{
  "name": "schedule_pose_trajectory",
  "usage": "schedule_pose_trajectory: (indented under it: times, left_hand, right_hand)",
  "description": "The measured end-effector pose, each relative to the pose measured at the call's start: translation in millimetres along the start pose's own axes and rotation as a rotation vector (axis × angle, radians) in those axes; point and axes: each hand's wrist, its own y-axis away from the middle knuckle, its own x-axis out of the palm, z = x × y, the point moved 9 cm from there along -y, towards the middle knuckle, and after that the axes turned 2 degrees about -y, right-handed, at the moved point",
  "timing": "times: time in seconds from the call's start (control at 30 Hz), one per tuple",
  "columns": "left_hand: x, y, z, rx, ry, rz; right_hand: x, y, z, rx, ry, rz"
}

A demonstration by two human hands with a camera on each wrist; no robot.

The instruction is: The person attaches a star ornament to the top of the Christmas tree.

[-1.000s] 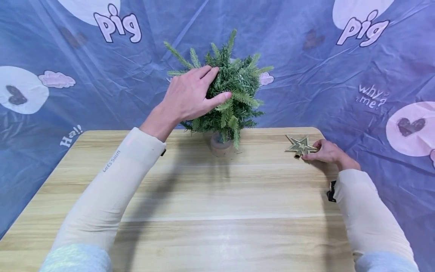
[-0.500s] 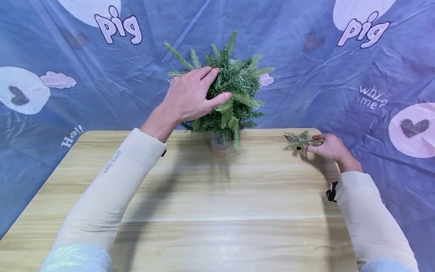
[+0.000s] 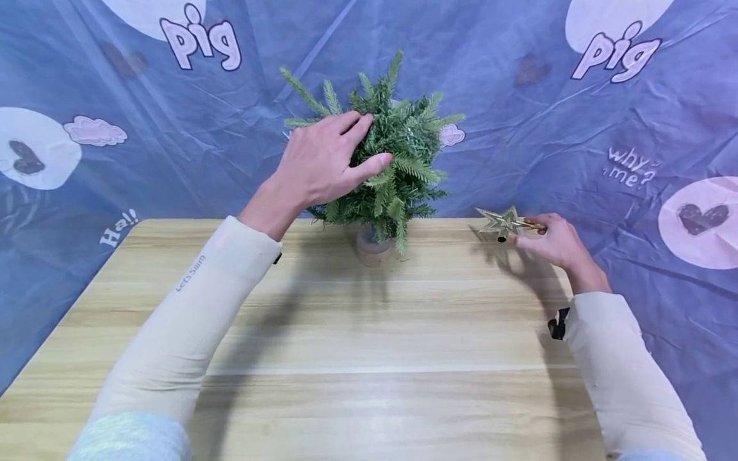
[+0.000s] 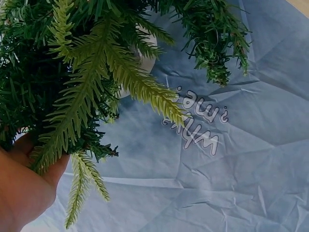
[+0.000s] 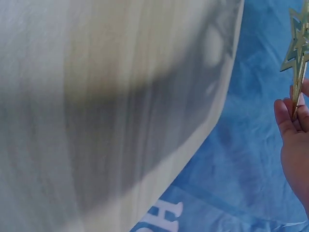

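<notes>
A small artificial Christmas tree (image 3: 403, 137) stands upright at the table's back edge, its round base (image 3: 373, 246) partly under drooping branches. My left hand (image 3: 323, 157) grips its upper left side, thumb across the front and fingertips sunk among the needles. In the left wrist view, green sprigs (image 4: 87, 92) cover part of that hand (image 4: 26, 188). Over the back right corner, my right hand (image 3: 556, 243) pinches a gold star tree topper (image 3: 507, 223) by one point. The topper's dark tube opening faces me. The right wrist view has the star (image 5: 299, 46) edge-on above the fingers.
The wooden table (image 3: 369, 333) has a rounded back right corner. Directly behind it hangs a wrinkled blue printed cloth (image 3: 519, 141), which also runs down both sides. Shadows of both arms fall across the tabletop.
My right hand has lifted the star topper off the table and tipped it up, carrying it slightly toward the back. My left hand has stayed on the tree.
</notes>
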Motion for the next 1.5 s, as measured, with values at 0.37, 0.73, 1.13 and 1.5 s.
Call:
schedule_pose_trajectory:
  times: [0.37, 0.73, 1.13, 1.5]
  left_hand:
    - [-1.3, 3.6, -0.3, 0.02, -0.011, -0.065]
    - [1.4, 2.3, -4.7, 0.032, -0.016, -0.065]
    - [-0.9, 3.4, -1.5, 0.011, -0.011, -0.065]
    - [-2.2, 2.8, -2.0, 0.014, -0.005, -0.085]
  right_hand:
    - [-14, -4.4, 41, -0.111, -0.001, -0.09]
    - [-35, 4.9, 66, -0.094, -0.045, -0.186]
    - [-49, 4.8, 88, -0.114, -0.04, -0.238]
    - [-63, 7.9, 104, -0.143, -0.039, -0.29]
